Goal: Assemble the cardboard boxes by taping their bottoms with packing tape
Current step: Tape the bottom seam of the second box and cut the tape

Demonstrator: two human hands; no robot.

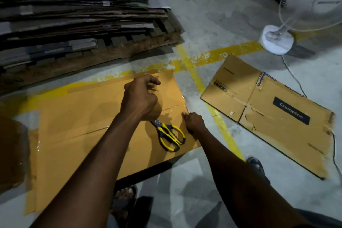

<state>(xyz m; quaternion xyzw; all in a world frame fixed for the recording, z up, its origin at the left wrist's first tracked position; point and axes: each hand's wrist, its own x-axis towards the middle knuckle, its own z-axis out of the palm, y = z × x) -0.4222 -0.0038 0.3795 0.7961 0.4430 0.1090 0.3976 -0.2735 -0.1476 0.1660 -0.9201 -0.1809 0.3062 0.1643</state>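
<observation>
**Hands at the seam of a flat box**

Two bare forearms reach out over the cardboard box, which lies on the floor in front of a pallet stacked with flattened cartons. The left hand hangs above the seam, its curled fingers pinching a glossy strip of clear tape — the strip's far end is hard to trace. The right hand grips the box's right edge, thumb on top. Yellow-handled scissors lie on the box between the hands.

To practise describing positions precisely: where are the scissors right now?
In the head view, the scissors lie on the cardboard box, near its right edge, just below the left hand and left of the right hand.
</observation>
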